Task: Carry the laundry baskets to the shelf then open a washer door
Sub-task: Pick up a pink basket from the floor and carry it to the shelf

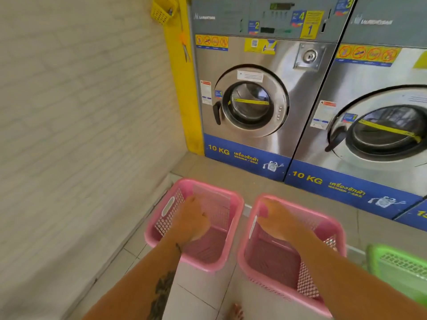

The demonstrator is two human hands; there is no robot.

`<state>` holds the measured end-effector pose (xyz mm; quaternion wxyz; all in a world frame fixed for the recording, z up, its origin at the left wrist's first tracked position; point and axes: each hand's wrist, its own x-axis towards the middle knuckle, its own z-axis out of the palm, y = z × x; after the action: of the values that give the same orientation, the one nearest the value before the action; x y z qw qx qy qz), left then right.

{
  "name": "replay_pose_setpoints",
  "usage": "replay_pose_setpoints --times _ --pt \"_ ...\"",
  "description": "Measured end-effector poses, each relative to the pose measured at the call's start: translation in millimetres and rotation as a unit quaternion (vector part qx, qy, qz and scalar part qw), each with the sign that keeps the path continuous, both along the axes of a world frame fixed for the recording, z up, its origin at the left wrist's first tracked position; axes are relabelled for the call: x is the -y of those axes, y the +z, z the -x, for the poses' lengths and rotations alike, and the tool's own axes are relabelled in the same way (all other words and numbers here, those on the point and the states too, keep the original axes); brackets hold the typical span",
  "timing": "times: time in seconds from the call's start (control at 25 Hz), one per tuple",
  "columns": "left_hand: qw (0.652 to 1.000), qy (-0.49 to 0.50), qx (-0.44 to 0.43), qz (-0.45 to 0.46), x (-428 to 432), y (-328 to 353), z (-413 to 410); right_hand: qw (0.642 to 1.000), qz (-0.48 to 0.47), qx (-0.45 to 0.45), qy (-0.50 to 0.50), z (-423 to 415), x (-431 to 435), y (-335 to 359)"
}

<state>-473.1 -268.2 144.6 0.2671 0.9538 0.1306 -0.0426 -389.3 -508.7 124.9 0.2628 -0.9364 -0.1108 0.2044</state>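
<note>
2 pink plastic laundry baskets, rectangular with perforated lattice walls, sit side by side on the tiled floor [203, 294] before the stainless washer door [251, 101]. left hand [191, 221] reaches into left basket [233, 205], right hand [278, 219] into right basket [332, 224]; grip indeterminate.

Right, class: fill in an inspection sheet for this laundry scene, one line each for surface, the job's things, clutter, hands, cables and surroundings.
Surface: pale tiled floor, bare where visible.
Job's things: two empty pink baskets, left basket and right basket, side by side on the floor; left washer and right washer doors shut.
Clutter: green basket at right edge; yellow basket hung high.
Hands: left hand reaches into the left basket, right hand into the right; grip unclear.
Cables: nothing seen.
Surroundings: pale wall on the left, yellow post beside the washers.
</note>
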Motion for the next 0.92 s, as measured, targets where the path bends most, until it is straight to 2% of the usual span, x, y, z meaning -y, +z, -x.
replay_pose_setpoints --times 0.24,0.48,0.6,0.92 --pt "0.991 -0.001 -0.048 -0.127 -64 -70 -42 0.996 0.004 -0.091 -0.024 -34 -64 -64" --pt "0.983 0.009 -0.111 -0.149 -125 -145 -70 0.979 0.018 -0.197 -0.057 -48 -105 -155" --pt "0.981 -0.01 -0.117 -0.154 -156 -197 -89 0.982 0.035 -0.162 -0.085 -57 -134 -190" --pt "0.981 -0.072 -0.103 -0.148 -251 -332 -134 0.973 0.16 -0.072 -0.148 -69 -178 -312"
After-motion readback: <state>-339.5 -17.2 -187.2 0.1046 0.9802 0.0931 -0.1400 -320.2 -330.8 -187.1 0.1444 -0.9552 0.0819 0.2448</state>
